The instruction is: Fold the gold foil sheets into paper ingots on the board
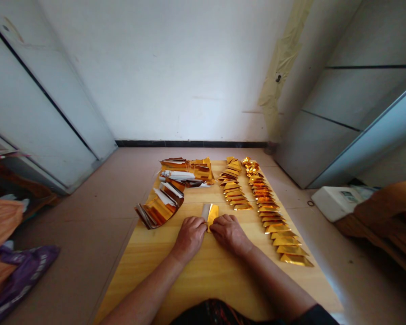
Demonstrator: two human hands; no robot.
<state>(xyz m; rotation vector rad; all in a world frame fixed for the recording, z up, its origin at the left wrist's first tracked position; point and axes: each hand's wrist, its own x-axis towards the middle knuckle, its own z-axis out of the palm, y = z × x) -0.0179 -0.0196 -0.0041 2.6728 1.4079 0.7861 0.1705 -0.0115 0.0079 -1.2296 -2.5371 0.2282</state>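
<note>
Between my hands a sheet of gold foil paper (214, 212) lies on the wooden table (196, 271), partly folded, its pale side showing on the left and gold on the right. My left hand (192, 230) grips the sheet's lower left edge, fingers curled. On the opposite edge, the fingers of my right hand (230, 231) are bent and pressed against the gold part. Both fingertips' undersides are hidden. To the left lie loose stacks of gold and white foil sheets (162, 205). Right of my hands runs a long row of folded gold foil pieces (270, 210), beside a shorter row (235, 187).
A white wall (176, 72) with a dark skirting strip stands beyond the table. Grey cabinets flank both sides. Orange and purple bags (23, 271) sit on the left. On the right are a white box (336, 203) and a wooden piece of furniture (385, 212).
</note>
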